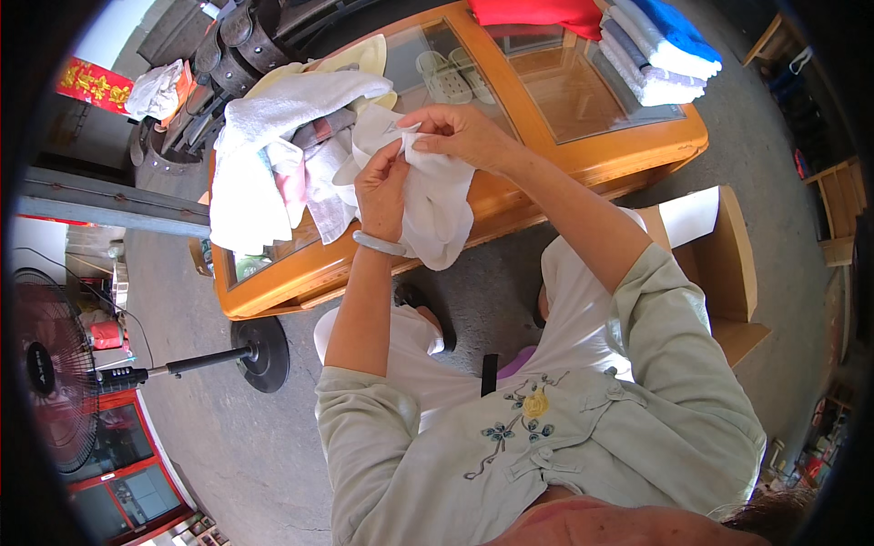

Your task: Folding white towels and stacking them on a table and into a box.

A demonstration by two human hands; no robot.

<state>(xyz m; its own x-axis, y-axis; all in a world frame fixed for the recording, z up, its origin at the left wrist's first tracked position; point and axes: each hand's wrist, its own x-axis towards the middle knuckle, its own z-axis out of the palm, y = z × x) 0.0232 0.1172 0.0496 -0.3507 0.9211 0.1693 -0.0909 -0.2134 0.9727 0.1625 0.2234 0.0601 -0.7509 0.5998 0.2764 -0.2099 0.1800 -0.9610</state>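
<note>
While the left hand [381, 193] and right hand [466, 136] are pinching the white cloth [439, 217], its length is hanging past the table's near edge [503, 202].

White cloth [439, 218], orange-brown table [628, 155].

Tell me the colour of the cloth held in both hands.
The cloth is white; the head view shows it best.

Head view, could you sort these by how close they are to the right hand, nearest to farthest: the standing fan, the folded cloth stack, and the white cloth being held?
1. White cloth: nearest, pinched in the right hand.
2. Folded cloth stack: to the right, on the table's right end.
3. Standing fan: farthest, on the floor at the left.
</note>
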